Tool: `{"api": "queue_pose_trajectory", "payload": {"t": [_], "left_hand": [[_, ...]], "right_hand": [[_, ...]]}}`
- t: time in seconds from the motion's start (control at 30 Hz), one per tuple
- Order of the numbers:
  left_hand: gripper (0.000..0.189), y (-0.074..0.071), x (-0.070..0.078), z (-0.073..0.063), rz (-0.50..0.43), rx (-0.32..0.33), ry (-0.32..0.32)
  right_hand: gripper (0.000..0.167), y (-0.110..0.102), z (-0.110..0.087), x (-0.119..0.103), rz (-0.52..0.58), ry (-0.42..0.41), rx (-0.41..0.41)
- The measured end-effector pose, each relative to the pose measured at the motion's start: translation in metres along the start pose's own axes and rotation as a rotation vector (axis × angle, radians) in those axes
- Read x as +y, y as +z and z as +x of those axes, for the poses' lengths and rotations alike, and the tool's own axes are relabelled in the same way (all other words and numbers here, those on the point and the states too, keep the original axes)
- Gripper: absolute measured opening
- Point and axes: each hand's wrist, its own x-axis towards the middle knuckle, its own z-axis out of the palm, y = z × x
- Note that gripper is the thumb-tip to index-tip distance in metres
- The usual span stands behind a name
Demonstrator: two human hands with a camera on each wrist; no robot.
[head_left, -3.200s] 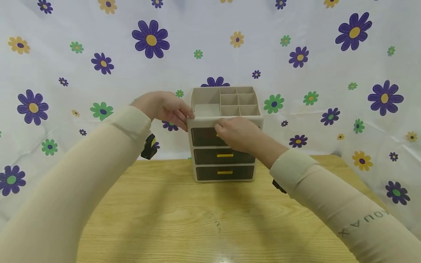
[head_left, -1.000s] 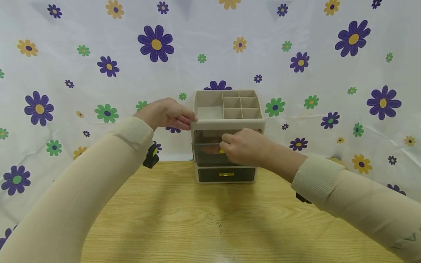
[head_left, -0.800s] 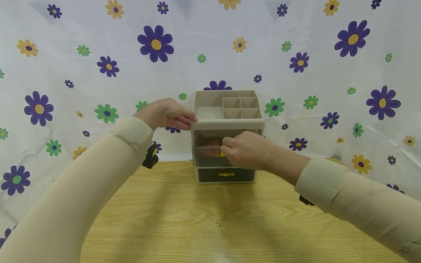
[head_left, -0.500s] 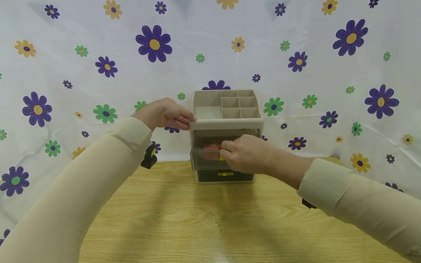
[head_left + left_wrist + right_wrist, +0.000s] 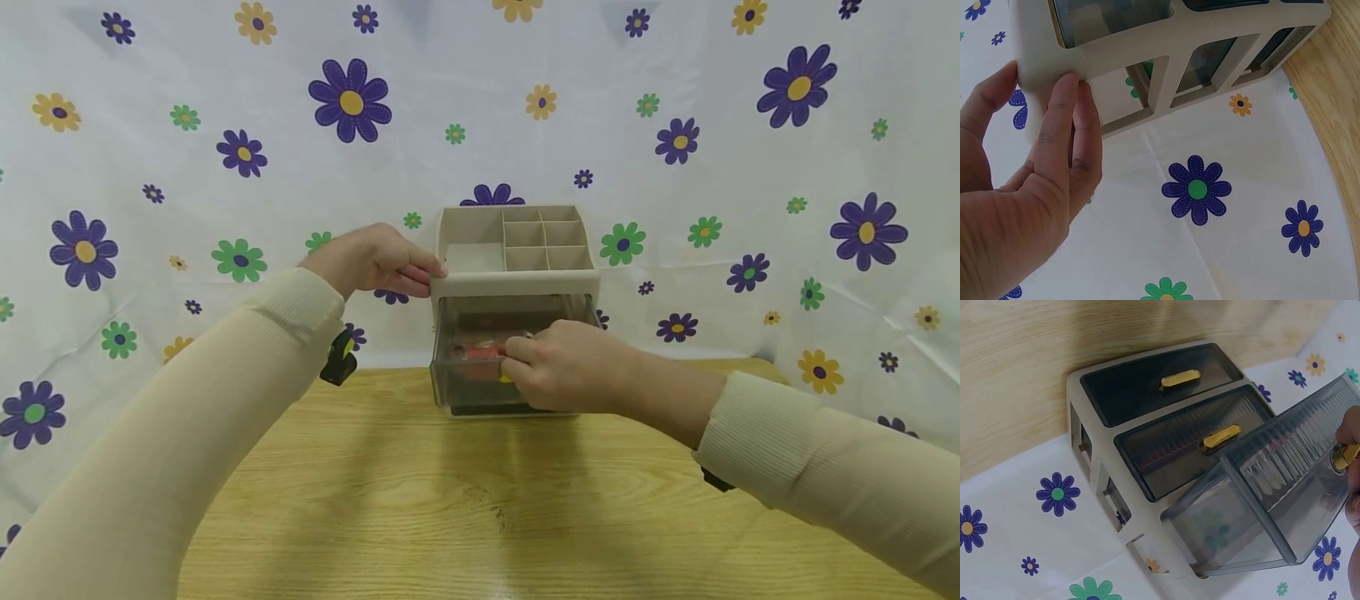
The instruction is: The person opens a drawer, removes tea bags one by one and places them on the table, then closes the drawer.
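Observation:
A cream desktop drawer organizer (image 5: 517,284) stands upright on the table against the cloth. My left hand (image 5: 386,260) grips its upper left corner; in the left wrist view the thumb and fingers (image 5: 1063,103) press on either side of that corner. With curled fingers, my right hand (image 5: 570,367) pinches the yellow handle (image 5: 1342,456) of the top drawer (image 5: 453,385). That see-through grey drawer is pulled well out and tilts down at the front. Something red (image 5: 480,352) shows inside it, partly behind my right hand. Two lower drawers (image 5: 1160,381) are closed.
The organizer's top has one large compartment (image 5: 476,254) and several small ones (image 5: 567,258). Wood-grain tabletop (image 5: 420,492) spreads in front. A white flowered cloth (image 5: 285,200) hangs directly behind and along the sides.
The top drawer, closed at first, has come out toward me and tipped downward, with my right hand on its handle. The red thing inside has come into view. My left hand stays at the corner.

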Motion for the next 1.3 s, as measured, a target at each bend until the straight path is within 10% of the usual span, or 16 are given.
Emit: {"api": "queue_pose_trajectory", "payload": {"t": [0.33,0.63,1.07,1.3], "left_hand": [[0.053,-0.001,-0.001,-0.001,-0.011,-0.009,0.007],[0.051,0.0,-0.001,0.002,-0.013,-0.01,0.001],[0.053,-0.002,-0.004,0.0,-0.038,-0.035,0.004],[0.05,-0.002,-0.004,0.002,-0.043,-0.023,0.006]], "right_hand": [[0.017,0.0,-0.009,-0.005,0.064,-0.001,0.038],[0.009,-0.005,-0.013,0.016,0.329,0.232,0.204],[0.035,0.004,-0.018,0.045,0.565,0.585,-0.229],[0.052,0.018,-0.019,0.047,0.678,0.635,-0.381]]}}
